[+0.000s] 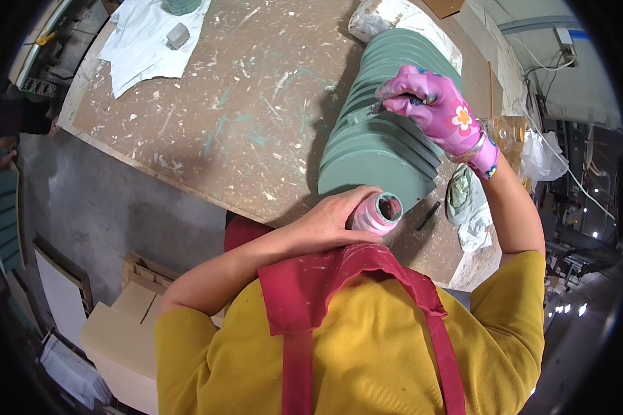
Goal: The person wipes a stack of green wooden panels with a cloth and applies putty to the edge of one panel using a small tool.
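The green stack runs from the table's near edge toward its far edge, beneath the right hand, fingers curled, contents unclear; the left hand grips the jar by the stack's near end.

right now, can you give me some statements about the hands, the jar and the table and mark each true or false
1. The left hand holds a pink-and-white jar. True.
2. The right hand is bare. False: it wears a pink glove with a flower design.
3. A grey block rests on a white cloth. True.
4. The jar has a lid on. False: its mouth is open.
5. The brown tabletop has paint marks on it. True.
6. The row of green pieces lies left of the grey block. False: it lies to the right.
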The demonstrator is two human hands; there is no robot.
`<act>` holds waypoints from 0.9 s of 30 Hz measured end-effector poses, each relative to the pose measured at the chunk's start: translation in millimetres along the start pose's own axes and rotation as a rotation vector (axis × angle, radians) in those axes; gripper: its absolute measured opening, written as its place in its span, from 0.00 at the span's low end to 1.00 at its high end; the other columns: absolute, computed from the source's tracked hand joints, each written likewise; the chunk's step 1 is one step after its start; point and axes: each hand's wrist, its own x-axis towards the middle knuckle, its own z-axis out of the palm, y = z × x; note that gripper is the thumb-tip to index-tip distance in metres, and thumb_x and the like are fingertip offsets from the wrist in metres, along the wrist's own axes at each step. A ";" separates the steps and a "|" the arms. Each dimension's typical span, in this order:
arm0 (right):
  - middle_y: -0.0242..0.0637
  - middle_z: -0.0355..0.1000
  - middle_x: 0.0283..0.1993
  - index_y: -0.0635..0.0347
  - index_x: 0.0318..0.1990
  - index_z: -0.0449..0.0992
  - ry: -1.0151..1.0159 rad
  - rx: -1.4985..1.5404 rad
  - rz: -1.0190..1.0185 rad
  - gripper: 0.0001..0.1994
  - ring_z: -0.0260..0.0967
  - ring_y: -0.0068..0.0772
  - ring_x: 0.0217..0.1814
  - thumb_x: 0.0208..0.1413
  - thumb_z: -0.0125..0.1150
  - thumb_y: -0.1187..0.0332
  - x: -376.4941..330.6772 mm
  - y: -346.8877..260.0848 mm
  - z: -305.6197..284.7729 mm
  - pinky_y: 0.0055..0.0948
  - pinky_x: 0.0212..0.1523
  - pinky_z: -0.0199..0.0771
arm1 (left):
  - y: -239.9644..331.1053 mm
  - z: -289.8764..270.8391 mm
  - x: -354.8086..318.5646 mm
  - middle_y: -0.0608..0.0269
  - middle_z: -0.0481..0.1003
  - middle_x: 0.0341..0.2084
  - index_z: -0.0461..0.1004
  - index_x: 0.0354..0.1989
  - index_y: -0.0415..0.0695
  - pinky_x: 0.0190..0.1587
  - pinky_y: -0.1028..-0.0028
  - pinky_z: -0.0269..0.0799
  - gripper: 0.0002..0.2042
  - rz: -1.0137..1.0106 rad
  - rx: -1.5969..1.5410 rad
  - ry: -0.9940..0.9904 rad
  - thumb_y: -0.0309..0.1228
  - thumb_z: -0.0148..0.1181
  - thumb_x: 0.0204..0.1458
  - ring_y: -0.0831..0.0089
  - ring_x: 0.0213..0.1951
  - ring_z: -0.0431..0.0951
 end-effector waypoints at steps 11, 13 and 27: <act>0.41 0.72 0.33 0.63 0.37 0.76 0.012 0.052 0.013 0.06 0.73 0.39 0.36 0.52 0.59 0.74 -1.3 6.8 12.5 0.31 0.38 0.71 | -3.9 1.5 0.7 0.54 0.69 0.51 0.60 0.59 0.42 0.56 0.67 0.64 0.35 0.007 0.009 0.006 0.42 0.68 0.45 0.62 0.54 0.70; 0.40 0.73 0.33 0.63 0.37 0.76 0.005 0.029 0.009 0.06 0.73 0.35 0.36 0.52 0.60 0.74 -2.5 8.4 10.4 0.29 0.38 0.71 | -4.4 1.5 0.0 0.54 0.69 0.51 0.60 0.59 0.42 0.56 0.68 0.64 0.35 0.014 0.019 0.016 0.41 0.68 0.45 0.63 0.54 0.70; 0.29 0.73 0.33 0.65 0.37 0.76 0.385 0.229 0.430 0.07 0.65 0.16 0.30 0.54 0.61 0.71 -21.3 15.9 -19.2 0.18 0.31 0.66 | 7.2 -5.6 21.0 0.56 0.69 0.51 0.60 0.59 0.44 0.55 0.67 0.64 0.34 0.076 -0.041 -0.192 0.39 0.69 0.44 0.63 0.53 0.71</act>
